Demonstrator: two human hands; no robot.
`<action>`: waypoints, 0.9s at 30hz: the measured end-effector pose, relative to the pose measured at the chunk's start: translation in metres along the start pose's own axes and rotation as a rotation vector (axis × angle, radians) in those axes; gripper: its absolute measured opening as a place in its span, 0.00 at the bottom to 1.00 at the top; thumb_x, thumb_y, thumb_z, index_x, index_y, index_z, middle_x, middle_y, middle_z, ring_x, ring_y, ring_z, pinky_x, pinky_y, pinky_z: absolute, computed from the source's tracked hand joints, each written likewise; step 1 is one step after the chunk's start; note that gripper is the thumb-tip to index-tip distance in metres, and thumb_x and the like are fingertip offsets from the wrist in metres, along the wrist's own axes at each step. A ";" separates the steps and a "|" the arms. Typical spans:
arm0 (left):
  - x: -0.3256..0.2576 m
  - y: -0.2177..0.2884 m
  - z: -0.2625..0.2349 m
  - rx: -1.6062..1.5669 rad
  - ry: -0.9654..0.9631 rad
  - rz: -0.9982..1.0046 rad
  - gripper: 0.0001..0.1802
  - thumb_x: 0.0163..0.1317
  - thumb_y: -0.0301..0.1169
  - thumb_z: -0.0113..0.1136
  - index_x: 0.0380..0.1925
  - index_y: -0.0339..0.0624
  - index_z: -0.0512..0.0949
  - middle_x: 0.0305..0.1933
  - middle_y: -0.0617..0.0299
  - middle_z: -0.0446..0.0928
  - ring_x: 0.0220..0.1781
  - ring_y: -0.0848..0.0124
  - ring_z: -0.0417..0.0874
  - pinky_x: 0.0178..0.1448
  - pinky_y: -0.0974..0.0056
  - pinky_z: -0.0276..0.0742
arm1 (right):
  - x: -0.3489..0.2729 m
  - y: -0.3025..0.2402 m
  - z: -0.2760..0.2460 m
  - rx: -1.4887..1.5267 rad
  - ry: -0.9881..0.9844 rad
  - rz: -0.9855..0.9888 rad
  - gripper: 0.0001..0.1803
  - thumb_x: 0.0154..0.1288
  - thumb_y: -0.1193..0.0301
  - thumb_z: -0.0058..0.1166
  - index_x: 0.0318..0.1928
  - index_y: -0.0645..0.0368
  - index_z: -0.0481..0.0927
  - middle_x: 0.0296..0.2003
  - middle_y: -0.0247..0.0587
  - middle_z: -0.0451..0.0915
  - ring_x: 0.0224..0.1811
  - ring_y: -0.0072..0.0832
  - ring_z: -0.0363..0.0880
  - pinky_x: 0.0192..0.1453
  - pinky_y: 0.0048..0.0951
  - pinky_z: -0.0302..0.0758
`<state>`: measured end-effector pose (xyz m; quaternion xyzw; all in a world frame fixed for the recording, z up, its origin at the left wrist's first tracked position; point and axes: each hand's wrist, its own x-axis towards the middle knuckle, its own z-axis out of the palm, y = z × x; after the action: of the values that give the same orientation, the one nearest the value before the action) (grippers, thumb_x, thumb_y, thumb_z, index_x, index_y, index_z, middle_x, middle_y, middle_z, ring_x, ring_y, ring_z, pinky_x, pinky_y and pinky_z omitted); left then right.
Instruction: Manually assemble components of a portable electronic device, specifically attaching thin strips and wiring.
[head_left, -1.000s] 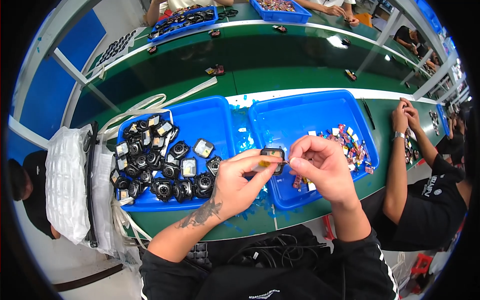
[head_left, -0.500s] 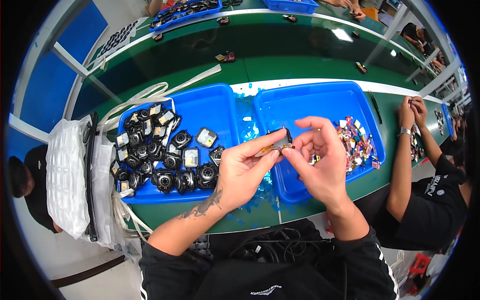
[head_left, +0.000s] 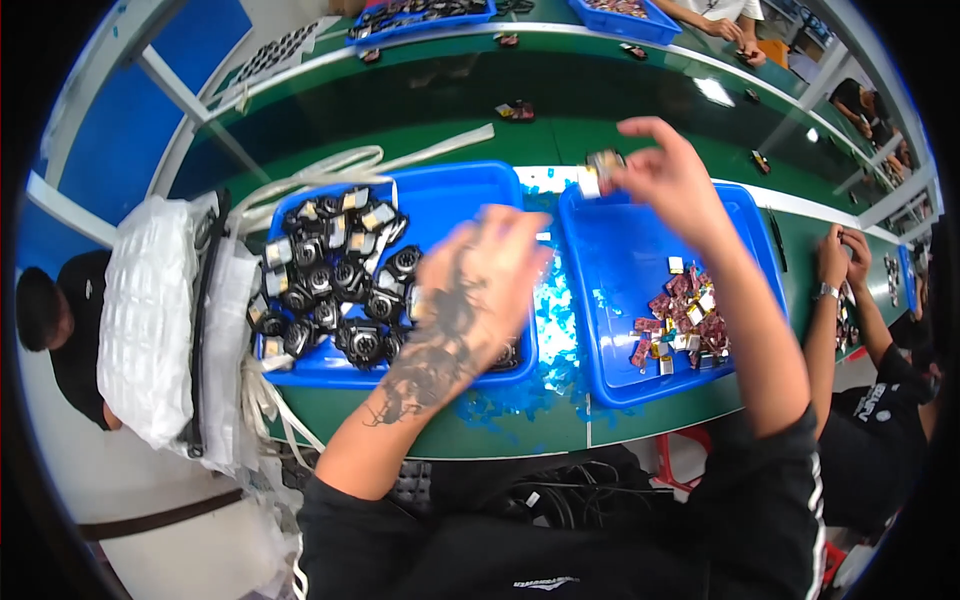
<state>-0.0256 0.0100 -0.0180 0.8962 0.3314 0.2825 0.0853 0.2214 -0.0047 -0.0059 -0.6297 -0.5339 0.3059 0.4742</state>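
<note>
Over the far left part of the right blue tray (head_left: 600, 385), my right hand (head_left: 675, 185) is closed in a pinch on a small electronic module (head_left: 604, 168). The module is dark with a pale tab hanging below it, blurred by motion. My left hand (head_left: 490, 265), back upward, hovers over the right side of the left blue tray (head_left: 455, 190). Motion smears its fingers, and whether it holds anything is hidden. In the left tray lie black round-backed watch bodies (head_left: 345, 275), several with silvery insides showing. Small red circuit boards with yellow and white pieces (head_left: 690, 310) fill part of the right tray.
Blue film scraps (head_left: 560, 330) litter the green bench between the trays. White straps (head_left: 330, 170) drape round the left tray, beside stacked white plastic packaging (head_left: 150, 320). Black tweezers (head_left: 778, 240) lie right of the trays. A co-worker's hands (head_left: 845, 255) work farther right. Parts lie on the belt (head_left: 516, 110).
My hands, together at a part before, have separated. The right has moved up and away with the module; the left has swung back over the left tray. The whole view has shifted.
</note>
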 end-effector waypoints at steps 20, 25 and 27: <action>0.011 -0.034 -0.009 -1.622 -0.076 -0.579 0.11 0.65 0.24 0.59 0.46 0.39 0.73 0.39 0.58 0.79 0.41 0.67 0.85 0.43 0.65 0.84 | -0.003 0.010 -0.079 -0.476 -0.213 -0.195 0.05 0.62 0.74 0.58 0.35 0.63 0.82 0.29 0.34 0.79 0.31 0.20 0.77 0.37 0.27 0.75; 0.009 -0.025 0.001 -1.565 -0.025 -0.695 0.11 0.65 0.25 0.60 0.45 0.40 0.71 0.46 0.49 0.81 0.43 0.65 0.86 0.41 0.70 0.85 | -0.096 -0.019 -0.055 -0.716 -0.551 -0.057 0.08 0.55 0.72 0.62 0.35 0.61 0.82 0.34 0.45 0.83 0.39 0.41 0.82 0.43 0.38 0.77; 0.009 -0.021 0.002 -1.553 -0.044 -0.677 0.11 0.65 0.25 0.60 0.45 0.40 0.71 0.46 0.50 0.81 0.43 0.66 0.86 0.41 0.70 0.85 | -0.117 -0.004 -0.049 -0.643 -0.468 -0.250 0.10 0.53 0.71 0.66 0.37 0.59 0.83 0.37 0.43 0.82 0.42 0.43 0.81 0.46 0.39 0.77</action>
<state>-0.0306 0.0318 -0.0232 0.4409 0.2920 0.3717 0.7630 0.2349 -0.1308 0.0012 -0.5896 -0.7679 0.1983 0.1528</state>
